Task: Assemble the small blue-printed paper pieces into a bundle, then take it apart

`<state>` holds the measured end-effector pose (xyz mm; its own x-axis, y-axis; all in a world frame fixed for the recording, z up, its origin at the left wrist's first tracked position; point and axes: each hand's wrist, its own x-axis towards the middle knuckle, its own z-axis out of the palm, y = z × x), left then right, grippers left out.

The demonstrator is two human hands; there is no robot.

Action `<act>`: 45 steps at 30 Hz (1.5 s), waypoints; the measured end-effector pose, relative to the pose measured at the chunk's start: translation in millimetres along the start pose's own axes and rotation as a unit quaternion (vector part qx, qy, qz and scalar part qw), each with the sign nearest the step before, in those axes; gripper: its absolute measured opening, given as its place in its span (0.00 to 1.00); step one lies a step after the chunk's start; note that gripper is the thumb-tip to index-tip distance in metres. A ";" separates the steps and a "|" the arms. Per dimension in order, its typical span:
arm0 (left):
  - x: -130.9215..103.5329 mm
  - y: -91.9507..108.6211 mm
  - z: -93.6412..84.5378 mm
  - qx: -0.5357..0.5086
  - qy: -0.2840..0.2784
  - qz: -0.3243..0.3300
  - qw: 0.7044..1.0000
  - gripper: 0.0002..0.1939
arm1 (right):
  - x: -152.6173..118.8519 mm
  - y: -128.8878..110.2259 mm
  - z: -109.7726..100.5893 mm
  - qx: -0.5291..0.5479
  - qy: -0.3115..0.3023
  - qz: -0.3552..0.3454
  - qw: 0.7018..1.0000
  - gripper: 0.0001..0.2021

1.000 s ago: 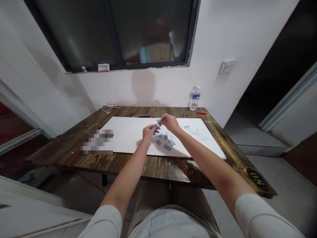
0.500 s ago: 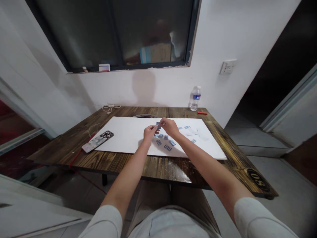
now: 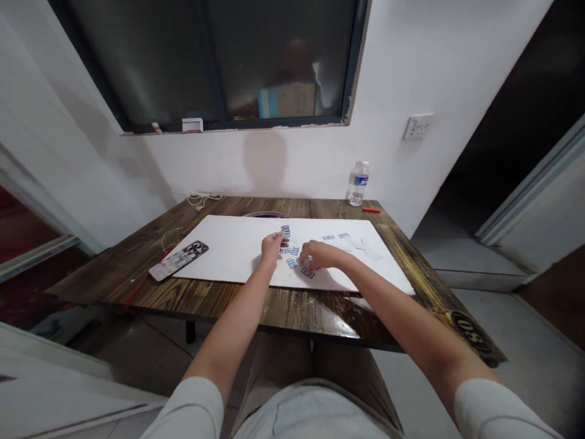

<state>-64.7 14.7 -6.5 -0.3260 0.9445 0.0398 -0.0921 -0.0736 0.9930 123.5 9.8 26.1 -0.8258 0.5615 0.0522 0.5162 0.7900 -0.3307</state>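
head view: the left hand (image 3: 272,247) pinches a blue-edged piece (image 3: 286,231) between thumb and fingers, seemingly by its lower end so that the upper part stays uncovered. just to its right, the right hand (image 3: 322,253) is bent downward, fingers curved over the loose pieces (image 3: 291,263); i cannot tell whether its fingertips grip anything (they are too small and blurred). the loose pieces lie scattered between and around the hands, probably there for a short reach, with a few beyond the right hand. under them is a white board (image 3: 233,250), which likely makes such little things easier to see. pale sheets (image 3: 372,249) lie toward its right end. a phone (image 3: 178,261) overlaps its left edge, well apart from both hands. farther out, on the wooden table (image 3: 219,300), a water bottle (image 3: 359,183) stands upright near the wall, a red stick (image 3: 372,210) just beside it.
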 end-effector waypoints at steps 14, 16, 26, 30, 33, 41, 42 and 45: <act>-0.3 -0.3 -1.0 0.039 -0.007 0.006 0.999 0.11 | 6.6 -6.4 -0.6 -0.014 -0.069 0.052 0.996 0.08; -1.7 1.5 -0.4 0.041 -0.006 0.006 0.999 0.11 | 7.5 -4.7 -3.1 0.015 -0.047 0.059 0.997 0.06; -3.1 3.6 2.8 0.052 -0.041 -0.031 0.997 0.12 | 26.0 -0.3 -21.3 0.116 0.233 0.109 0.959 0.01; -6.2 3.6 4.5 0.043 -0.088 -0.048 0.994 0.15 | 31.1 1.6 -20.8 0.113 0.298 0.147 0.937 0.01; -8.7 3.3 5.5 0.040 -0.125 -0.062 0.989 0.17 | 30.8 4.2 -17.1 0.105 0.329 0.169 0.923 0.02; -12.2 4.8 7.8 0.032 -0.148 -0.076 0.986 0.20 | 25.6 8.1 -8.5 0.115 0.349 0.186 0.911 0.06; -12.7 5.3 8.0 0.033 -0.148 -0.074 0.986 0.21 | 25.5 7.7 -8.4 0.116 0.352 0.184 0.910 0.07; -13.1 6.1 7.4 0.045 -0.146 -0.052 0.987 0.22 | 26.9 5.8 -8.4 0.129 0.358 0.186 0.906 0.09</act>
<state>-54.0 4.3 -0.1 -0.0333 0.9984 -0.0464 -0.0230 0.0457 0.9987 106.2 31.5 33.4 -0.1986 0.8659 0.4590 0.5815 0.4812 -0.6560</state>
